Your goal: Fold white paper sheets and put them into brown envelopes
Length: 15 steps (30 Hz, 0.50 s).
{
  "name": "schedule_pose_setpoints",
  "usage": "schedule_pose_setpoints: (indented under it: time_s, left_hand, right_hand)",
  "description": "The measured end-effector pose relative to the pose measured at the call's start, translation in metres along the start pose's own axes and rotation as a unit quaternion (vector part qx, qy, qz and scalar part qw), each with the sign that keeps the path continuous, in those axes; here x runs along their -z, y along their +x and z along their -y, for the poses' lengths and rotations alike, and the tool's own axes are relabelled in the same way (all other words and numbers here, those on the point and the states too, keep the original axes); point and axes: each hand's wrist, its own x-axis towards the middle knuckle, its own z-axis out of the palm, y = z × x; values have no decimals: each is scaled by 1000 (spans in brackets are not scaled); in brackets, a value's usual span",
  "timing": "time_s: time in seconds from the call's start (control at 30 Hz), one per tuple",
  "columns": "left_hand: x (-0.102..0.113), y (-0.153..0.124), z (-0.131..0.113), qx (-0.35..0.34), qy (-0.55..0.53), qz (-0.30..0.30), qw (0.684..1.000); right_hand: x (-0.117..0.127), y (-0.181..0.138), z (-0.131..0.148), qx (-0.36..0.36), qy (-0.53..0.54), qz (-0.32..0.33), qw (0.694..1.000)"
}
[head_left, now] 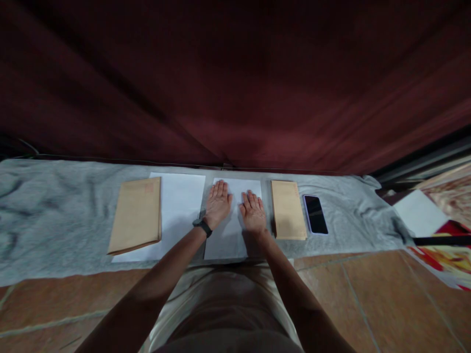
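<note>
A white sheet of paper point(226, 245) lies flat in front of me on a grey cloth. My left hand point(219, 203) rests palm down on its left part, fingers stretched out and pointing away from me. On the right part of the same sheet lies my right hand point(253, 211), also flat, with its fingers slightly spread. Left of it is a second white paper point(182, 206), partly covered by a stack of large brown envelopes point(138, 213). Close to my right hand sits a stack of narrower brown envelopes point(289, 211).
A phone point(315, 214) with a dark screen lies right of the narrow envelopes. The grey cloth point(66, 211) covers the long surface, and a dark red curtain point(257, 98) hangs behind it. White and red printed material point(447, 250) is at the far right, above a tiled floor point(338, 289).
</note>
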Motion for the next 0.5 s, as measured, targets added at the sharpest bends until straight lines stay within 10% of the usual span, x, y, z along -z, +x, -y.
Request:
schedule_pose_setpoints:
  time_s: [0.17, 0.5]
  left_hand:
    - [-7, 13, -11, -94, -23, 15, 995]
    - [2, 14, 7, -28, -1, 2, 1000]
  right_hand:
    - [1, 3, 0, -10, -11, 16, 1000]
    - [2, 12, -3, -39, -37, 29, 998]
